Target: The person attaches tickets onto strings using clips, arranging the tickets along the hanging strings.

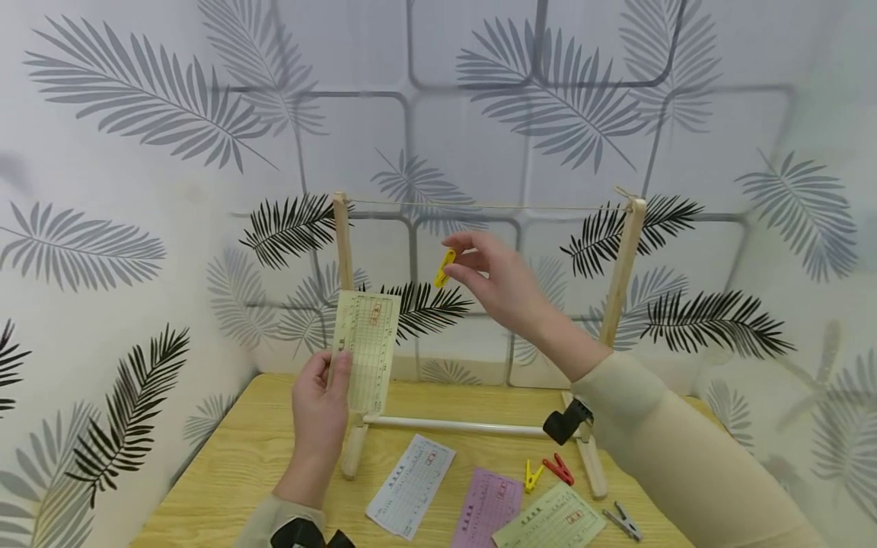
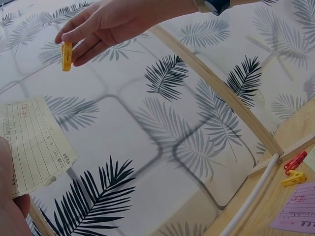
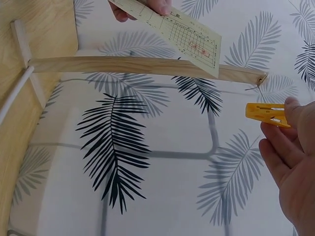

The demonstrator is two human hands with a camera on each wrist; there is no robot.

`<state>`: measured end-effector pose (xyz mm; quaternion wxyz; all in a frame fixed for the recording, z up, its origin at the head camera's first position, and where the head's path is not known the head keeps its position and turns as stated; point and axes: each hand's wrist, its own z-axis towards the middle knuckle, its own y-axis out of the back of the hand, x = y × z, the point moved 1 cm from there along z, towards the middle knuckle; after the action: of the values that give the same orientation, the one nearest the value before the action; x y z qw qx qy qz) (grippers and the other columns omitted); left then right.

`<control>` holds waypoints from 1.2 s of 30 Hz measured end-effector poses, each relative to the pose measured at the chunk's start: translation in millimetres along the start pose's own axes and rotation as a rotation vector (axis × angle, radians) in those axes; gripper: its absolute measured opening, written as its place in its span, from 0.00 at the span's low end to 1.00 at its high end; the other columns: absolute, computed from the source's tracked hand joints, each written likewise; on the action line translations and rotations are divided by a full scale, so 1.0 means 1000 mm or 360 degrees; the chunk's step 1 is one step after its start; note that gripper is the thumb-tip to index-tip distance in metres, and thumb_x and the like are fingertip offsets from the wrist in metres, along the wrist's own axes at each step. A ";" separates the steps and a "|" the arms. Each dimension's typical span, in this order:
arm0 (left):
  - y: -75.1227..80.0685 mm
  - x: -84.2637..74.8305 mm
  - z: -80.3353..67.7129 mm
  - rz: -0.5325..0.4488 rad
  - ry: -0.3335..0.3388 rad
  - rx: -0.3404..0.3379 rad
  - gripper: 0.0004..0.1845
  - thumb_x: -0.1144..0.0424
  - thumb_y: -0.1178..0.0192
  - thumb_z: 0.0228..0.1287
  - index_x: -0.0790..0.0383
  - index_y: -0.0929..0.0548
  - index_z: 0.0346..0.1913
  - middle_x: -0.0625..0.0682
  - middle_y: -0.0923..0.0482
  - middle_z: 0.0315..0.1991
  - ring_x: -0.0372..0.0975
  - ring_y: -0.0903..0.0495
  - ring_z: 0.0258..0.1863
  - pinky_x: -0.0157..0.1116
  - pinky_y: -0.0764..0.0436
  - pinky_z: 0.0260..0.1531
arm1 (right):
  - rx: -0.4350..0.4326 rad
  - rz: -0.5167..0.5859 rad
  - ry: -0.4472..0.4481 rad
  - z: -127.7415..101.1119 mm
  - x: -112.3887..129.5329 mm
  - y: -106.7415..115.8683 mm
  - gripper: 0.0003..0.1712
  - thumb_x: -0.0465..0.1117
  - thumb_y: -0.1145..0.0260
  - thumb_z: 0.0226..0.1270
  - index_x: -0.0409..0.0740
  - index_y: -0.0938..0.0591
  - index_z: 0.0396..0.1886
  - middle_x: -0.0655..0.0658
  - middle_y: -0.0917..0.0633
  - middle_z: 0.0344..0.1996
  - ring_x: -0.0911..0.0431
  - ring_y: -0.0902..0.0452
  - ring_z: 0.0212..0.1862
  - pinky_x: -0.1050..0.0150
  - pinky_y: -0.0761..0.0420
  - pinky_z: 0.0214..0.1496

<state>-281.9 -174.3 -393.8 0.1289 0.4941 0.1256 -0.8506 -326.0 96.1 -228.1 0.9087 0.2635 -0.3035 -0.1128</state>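
Note:
My left hand (image 1: 320, 397) pinches a pale yellow printed form (image 1: 373, 342) by its left edge, thumb in front. The sheet stands upright before the left post of a wooden frame. Up and to the right, my right hand (image 1: 496, 278) holds a yellow clothespin (image 1: 445, 269) between thumb and fingertips, a little below the string (image 1: 473, 205) tied between the posts. In the right wrist view, the yellow clothespin (image 3: 266, 113) points toward the left, away from the fingers. A gap separates clothespin and form.
On the wooden table (image 1: 267, 434) lie a white form (image 1: 411, 485), a purple form (image 1: 485, 506) and another yellow form (image 1: 551, 521). Near them are a yellow clothespin (image 1: 532, 477), a red one (image 1: 559, 468) and a grey one (image 1: 623, 521). A white bar (image 1: 466, 426) joins the frame's feet.

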 end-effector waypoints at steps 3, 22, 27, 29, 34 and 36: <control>-0.005 -0.003 0.001 -0.0045 0.0005 0.0017 0.16 0.56 0.38 0.86 0.69 0.15 0.53 0.56 0.11 0.42 0.37 0.15 0.32 0.31 0.15 0.30 | -0.0018 0.0008 0.0009 0.009 0.004 0.005 0.21 0.30 0.31 0.81 0.34 0.21 0.69 0.38 0.16 0.60 0.45 0.11 0.59 0.53 0.14 0.61; -0.031 -0.015 0.024 -0.0146 -0.0085 0.0043 0.16 0.57 0.39 0.87 0.72 0.17 0.52 0.59 0.15 0.42 0.37 0.20 0.34 0.30 0.18 0.32 | -0.0061 -0.0089 -0.0040 0.067 0.030 0.012 0.15 0.34 0.30 0.81 0.40 0.18 0.62 0.45 0.15 0.57 0.51 0.11 0.57 0.56 0.15 0.55; -0.032 -0.018 0.032 -0.0152 -0.0095 0.0035 0.16 0.57 0.40 0.87 0.71 0.17 0.53 0.57 0.17 0.42 0.38 0.22 0.35 0.30 0.20 0.34 | -0.0080 -0.0090 -0.0035 0.078 0.034 0.009 0.13 0.34 0.29 0.81 0.40 0.20 0.60 0.44 0.15 0.56 0.51 0.11 0.57 0.55 0.15 0.59; -0.034 -0.019 0.035 -0.0153 -0.0080 0.0023 0.15 0.57 0.39 0.87 0.70 0.17 0.52 0.54 0.19 0.39 0.37 0.24 0.34 0.30 0.21 0.33 | -0.0105 -0.0068 -0.0026 0.083 0.035 0.008 0.12 0.33 0.29 0.81 0.40 0.20 0.57 0.44 0.16 0.54 0.51 0.11 0.57 0.56 0.15 0.58; -0.039 -0.025 0.041 -0.0173 -0.0070 0.0012 0.14 0.58 0.38 0.86 0.71 0.17 0.50 0.47 0.27 0.30 0.36 0.30 0.29 0.32 0.28 0.29 | -0.0156 -0.0042 0.0005 0.095 0.034 0.007 0.11 0.32 0.30 0.81 0.40 0.26 0.46 0.43 0.17 0.50 0.50 0.09 0.54 0.59 0.15 0.56; -0.042 -0.026 0.045 -0.0180 -0.0079 0.0012 0.15 0.58 0.39 0.87 0.71 0.18 0.49 0.46 0.33 0.27 0.35 0.35 0.26 0.32 0.32 0.28 | -0.0162 -0.0025 0.0020 0.101 0.034 0.006 0.15 0.31 0.30 0.81 0.41 0.30 0.42 0.43 0.16 0.49 0.50 0.10 0.54 0.61 0.14 0.58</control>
<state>-319.7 -148.1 -346.2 0.0817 0.4654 0.1468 -0.8690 -360.5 47.2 -139.8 0.9219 0.2201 -0.2896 -0.1337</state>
